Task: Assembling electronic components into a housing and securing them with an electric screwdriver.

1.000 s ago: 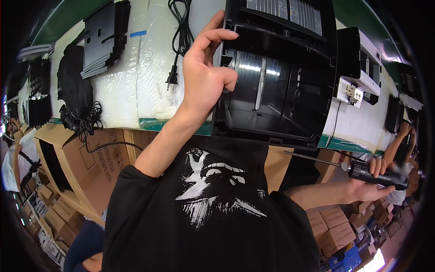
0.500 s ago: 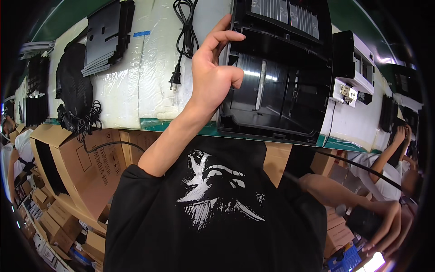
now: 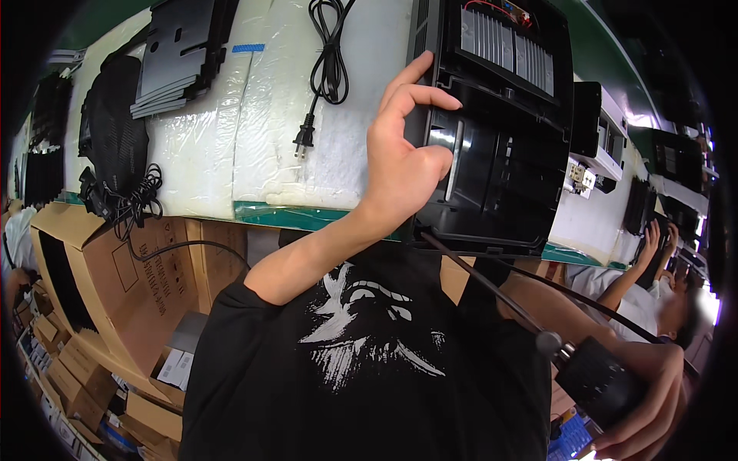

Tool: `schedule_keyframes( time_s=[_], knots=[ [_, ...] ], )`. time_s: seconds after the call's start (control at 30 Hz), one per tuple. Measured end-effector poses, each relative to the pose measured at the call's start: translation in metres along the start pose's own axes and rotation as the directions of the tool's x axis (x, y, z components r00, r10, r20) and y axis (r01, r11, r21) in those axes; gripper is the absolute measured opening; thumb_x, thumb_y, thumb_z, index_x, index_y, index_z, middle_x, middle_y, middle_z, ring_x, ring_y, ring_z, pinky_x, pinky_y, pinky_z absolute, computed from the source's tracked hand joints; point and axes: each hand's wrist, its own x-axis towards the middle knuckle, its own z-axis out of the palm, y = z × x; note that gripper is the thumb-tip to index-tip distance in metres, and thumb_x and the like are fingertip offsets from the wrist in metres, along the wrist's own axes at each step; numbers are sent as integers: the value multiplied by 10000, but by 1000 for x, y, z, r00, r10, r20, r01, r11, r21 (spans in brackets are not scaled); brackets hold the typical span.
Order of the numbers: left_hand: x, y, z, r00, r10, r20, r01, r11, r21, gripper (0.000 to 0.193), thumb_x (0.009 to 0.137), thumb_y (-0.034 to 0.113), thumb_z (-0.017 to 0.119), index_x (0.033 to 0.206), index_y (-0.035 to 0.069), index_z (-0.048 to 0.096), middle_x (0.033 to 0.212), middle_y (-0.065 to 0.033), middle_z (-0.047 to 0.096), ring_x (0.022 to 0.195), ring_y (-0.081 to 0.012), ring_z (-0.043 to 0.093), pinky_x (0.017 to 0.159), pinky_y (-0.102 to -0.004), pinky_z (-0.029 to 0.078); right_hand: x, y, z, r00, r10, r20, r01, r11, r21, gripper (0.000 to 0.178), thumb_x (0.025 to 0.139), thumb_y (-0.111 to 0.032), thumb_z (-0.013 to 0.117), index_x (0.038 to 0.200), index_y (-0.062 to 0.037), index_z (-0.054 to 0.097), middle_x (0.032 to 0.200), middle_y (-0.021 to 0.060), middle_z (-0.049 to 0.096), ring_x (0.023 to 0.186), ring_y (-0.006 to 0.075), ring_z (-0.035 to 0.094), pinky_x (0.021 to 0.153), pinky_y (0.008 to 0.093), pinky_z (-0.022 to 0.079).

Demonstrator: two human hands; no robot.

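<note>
A black plastic housing [image 3: 523, 173] lies on the bench with its open side up, and ribbed silver heat sinks [image 3: 507, 52] sit in its far part. My left hand [image 3: 407, 165] grips the housing's left wall, thumb and fingers curled over the edge. At lower right, my right hand [image 3: 661, 396] is closed around a black electric screwdriver [image 3: 600, 380]. Its long thin shaft slants up and left, reaching the housing's near left corner. Whether the tip sits on a screw cannot be made out.
Left of the housing are a coiled power cord [image 3: 329, 65], stacked dark metal plates [image 3: 184, 54] and a black mesh bag [image 3: 115, 119]. A white-and-black unit [image 3: 607, 134] stands to the right. Cardboard boxes [image 3: 138, 284] fill the lower left. Another person [image 3: 630, 296] works at far right.
The screwdriver has come up from the lower right, and its shaft now reaches the housing's near left corner. My left hand stays on the left wall. The whole view has shifted slightly.
</note>
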Motion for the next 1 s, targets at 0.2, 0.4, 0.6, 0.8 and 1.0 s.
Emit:
schedule_keyframes(
  time_s=[0.2, 0.4, 0.6, 0.8, 1.0],
  knots=[
    [2, 2, 6, 996, -88, 25, 90, 991, -101, 441, 519, -136, 479, 893, 64, 598, 1386, -169, 385, 1294, -311, 360, 968, -304, 357, -15, 19, -2, 996, 71, 50, -71, 997, 13, 128, 792, -50, 560, 687, -33, 488, 676, 54, 530, 501, 172, 576, 424, 252, 517],
    [3, 0, 7, 999, -27, 32, 29, 998, -51, 433, 522, -118, 482, 897, 64, 598, 1380, -179, 385, 1288, -314, 366, 1040, -354, 276, -51, 7, -17, 921, 288, 263, -286, 957, -45, 57, 768, 46, 569, 716, 60, 587, 676, 151, 616, 571, 250, 635, 535, 339, 593],
    [1, 1, 8, 998, -42, 44, 45, 995, -86, 436, 524, -122, 484, 901, 65, 600, 1379, -180, 384, 1290, -313, 364, 1026, -353, 294, -76, 4, -1, 936, 349, -37, -349, 914, -205, 342, 866, -102, 472, 1176, 40, 445, 734, 201, 589, 532, 308, 589, 487, 417, 554],
    [1, -2, 5, 997, -12, 79, 15, 1000, -27, 511, 485, -152, 480, 952, 34, 574, 1404, -185, 357, 1253, -253, 405, 904, -253, 388, -75, -4, -2, 924, 383, -20, -374, 888, -268, 183, 730, 42, 621, 896, 82, 556, 751, 189, 589, 562, 319, 598, 545, 431, 573],
    [1, 0, 7, 998, -32, 44, 36, 996, -83, 436, 528, -126, 487, 903, 63, 601, 1380, -187, 379, 1284, -316, 373, 1020, -355, 303, -65, -18, -13, 731, 673, 116, -641, 734, -224, 429, 841, -330, 448, 948, 65, 576, 803, 225, 605, 649, 339, 619, 606, 388, 565]
  ],
)
